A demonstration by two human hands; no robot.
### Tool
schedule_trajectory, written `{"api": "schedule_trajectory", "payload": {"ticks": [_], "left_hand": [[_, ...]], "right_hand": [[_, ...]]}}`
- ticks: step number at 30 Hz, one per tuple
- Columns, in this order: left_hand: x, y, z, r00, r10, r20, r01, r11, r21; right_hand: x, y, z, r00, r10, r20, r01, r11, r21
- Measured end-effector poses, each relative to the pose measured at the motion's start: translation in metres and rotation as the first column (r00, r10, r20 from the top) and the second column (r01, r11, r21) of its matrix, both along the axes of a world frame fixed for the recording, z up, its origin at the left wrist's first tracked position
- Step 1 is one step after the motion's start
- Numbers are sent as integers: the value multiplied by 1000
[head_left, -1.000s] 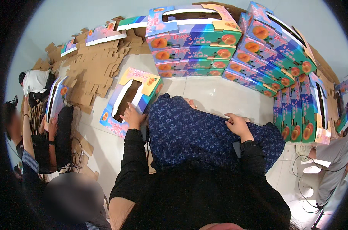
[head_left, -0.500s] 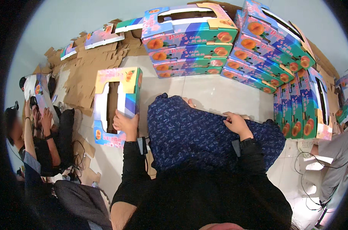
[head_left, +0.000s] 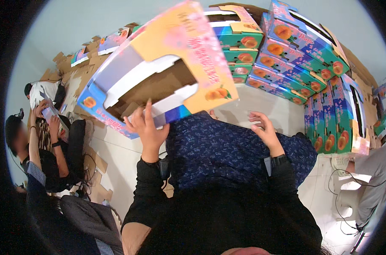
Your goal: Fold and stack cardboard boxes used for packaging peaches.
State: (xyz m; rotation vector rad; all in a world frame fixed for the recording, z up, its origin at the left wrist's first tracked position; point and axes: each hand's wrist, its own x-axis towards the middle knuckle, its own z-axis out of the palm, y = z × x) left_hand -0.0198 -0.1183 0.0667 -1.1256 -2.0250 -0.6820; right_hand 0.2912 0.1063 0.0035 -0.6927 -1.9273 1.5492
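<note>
A peach-printed cardboard carton [head_left: 205,66] hangs tilted in front of me, large in view, with its cut-out opening facing up. My left hand [head_left: 147,129] is at its near lower edge, fingers spread and overlapping the rim of the opening; I cannot tell whether they touch the carton. My right hand [head_left: 264,129] is raised above my dark blue patterned skirt [head_left: 227,157], fingers apart and loosely bent, with nothing in them. The carton's underside is hidden, and the carton covers part of the stack behind it.
Matching cartons stand stacked ahead [head_left: 244,42], at the far right [head_left: 295,55] and upright at right [head_left: 333,114]. Flattened brown cardboard [head_left: 72,76] lies at far left. A co-worker [head_left: 52,153] sits left; another person's grey-trousered leg [head_left: 373,178] and cables are at right.
The carton has risen off the floor at my left, moved rightward toward me and turned. My left hand has come out of its opening and spread. My right hand has lifted off the skirt and opened.
</note>
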Motion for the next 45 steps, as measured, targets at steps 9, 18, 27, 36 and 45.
{"api": "schedule_trajectory", "payload": {"ticks": [9, 18, 27, 36, 45], "left_hand": [[36, 23, 21, 942, -334, 41, 336, 925, -180], [59, 38, 16, 900, -437, -9, 418, 867, -272], [71, 51, 21, 845, -507, 170, 535, 784, -315], [69, 58, 28, 858, -499, 120, 510, 804, -307], [54, 50, 31, 953, -288, -92, 284, 957, -55]], "right_hand": [[15, -5, 35, 946, 8, -325, -45, 993, -106], [29, 1, 36, 915, 4, -404, -113, 963, -245], [42, 1, 37, 935, -35, -353, -49, 973, -225], [38, -7, 29, 790, -337, -511, 86, 888, -453], [218, 41, -7, 73, -617, -783, 457, 719, -524]]}}
